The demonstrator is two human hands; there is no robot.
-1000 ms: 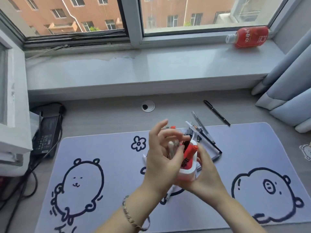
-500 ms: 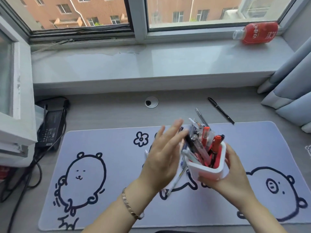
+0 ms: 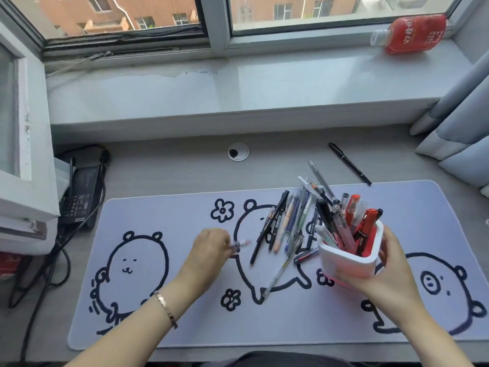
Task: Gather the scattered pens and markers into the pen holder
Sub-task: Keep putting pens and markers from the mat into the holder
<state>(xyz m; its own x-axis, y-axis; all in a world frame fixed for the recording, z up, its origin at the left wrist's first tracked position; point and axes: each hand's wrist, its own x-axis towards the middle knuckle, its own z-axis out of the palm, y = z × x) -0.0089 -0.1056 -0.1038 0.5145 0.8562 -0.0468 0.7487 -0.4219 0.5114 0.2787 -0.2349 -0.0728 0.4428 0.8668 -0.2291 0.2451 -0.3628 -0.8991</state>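
Observation:
My right hand [image 3: 381, 271] grips a white pen holder [image 3: 346, 260], tilted and lifted off the desk mat [image 3: 185, 321]. Several pens and red markers [image 3: 362, 221] stand in it. A loose pile of pens [image 3: 285, 223] lies on the mat just left of the holder. My left hand [image 3: 209, 247] is at the mat's middle, left of the pile, its fingers closed on a small pen [image 3: 239, 245] with a pinkish end. One clear pen [image 3: 280, 271] lies slanted below the pile. A black pen [image 3: 349, 163] rests apart on the grey desk, behind the mat.
A red drink bottle [image 3: 412, 33] lies on the window sill at back right. A black power adapter [image 3: 82, 192] with cables sits at the desk's left. Grey curtains [image 3: 463, 123] hang at the right. A round cable hole [image 3: 238, 152] is behind the mat.
My right hand has carried the holder to the right, uncovering the pile of pens. My left hand has dropped away to the left and closed on a small pen.

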